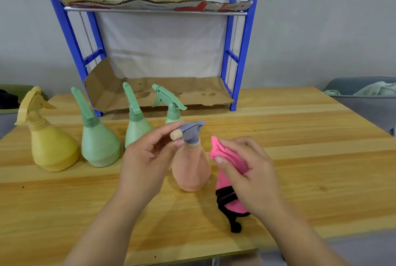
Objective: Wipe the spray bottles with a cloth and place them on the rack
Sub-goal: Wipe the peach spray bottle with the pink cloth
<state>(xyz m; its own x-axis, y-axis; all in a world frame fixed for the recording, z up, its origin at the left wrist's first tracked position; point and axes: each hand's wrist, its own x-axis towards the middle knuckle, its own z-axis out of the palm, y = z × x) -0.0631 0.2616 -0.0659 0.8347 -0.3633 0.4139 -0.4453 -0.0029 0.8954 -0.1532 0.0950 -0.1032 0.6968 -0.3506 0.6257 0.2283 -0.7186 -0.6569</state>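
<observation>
Peach spray bottle (190, 169) with a grey trigger head stands on the wooden surface (300, 137), in front of the blue rack (241, 51). The left hand (147, 158) reaches in from below, its grip pinching the nozzle end between thumb and fingers. The right hand (252, 171), just beside the bottle, has its grip clenched round a pink cloth (225, 152) whose black end hangs down.

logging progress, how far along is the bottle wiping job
Done: nothing; the rack holds no bottles. In hand: the left hand pinches the spray head of the peach bottle, the right hand grips the pink cloth beside it. Left: that bottle, plus the yellow bottle and three green bottles standing on the table.
</observation>
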